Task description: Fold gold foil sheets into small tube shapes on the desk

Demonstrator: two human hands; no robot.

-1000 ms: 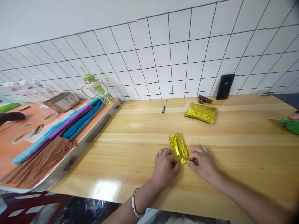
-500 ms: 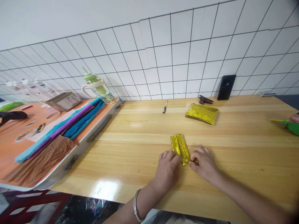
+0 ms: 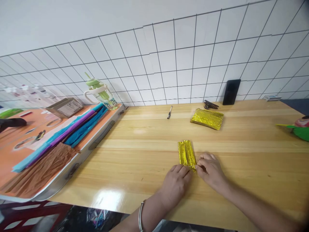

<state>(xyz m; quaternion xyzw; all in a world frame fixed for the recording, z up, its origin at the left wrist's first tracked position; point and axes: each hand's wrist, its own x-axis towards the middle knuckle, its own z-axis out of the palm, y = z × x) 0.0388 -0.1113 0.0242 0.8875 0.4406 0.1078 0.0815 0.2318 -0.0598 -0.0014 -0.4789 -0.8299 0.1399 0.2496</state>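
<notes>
A shiny gold foil piece (image 3: 187, 152) with a lengthwise slit or fold lies on the wooden table. My left hand (image 3: 177, 182), a silver bangle on its wrist, has its fingers bent together over the near end of the foil. At the foil's near right corner, my right hand (image 3: 210, 169) pinches the edge between thumb and forefinger, the other fingers curled. Farther back rests a stack of gold foil (image 3: 207, 119), touched by neither hand.
Behind the stack are a dark clip (image 3: 210, 105) and a black phone (image 3: 231, 92) leaning on the wall. A pen (image 3: 170, 112) lies left of them. An orange-topped surface (image 3: 88, 130) at left holds coloured paper, a box (image 3: 65, 107) and a bottle (image 3: 101, 93).
My left hand has moved slightly down and right along the foil, uncovering more of its left strip. The foil's two strips lie closer together. The phone's screen has gone dark.
</notes>
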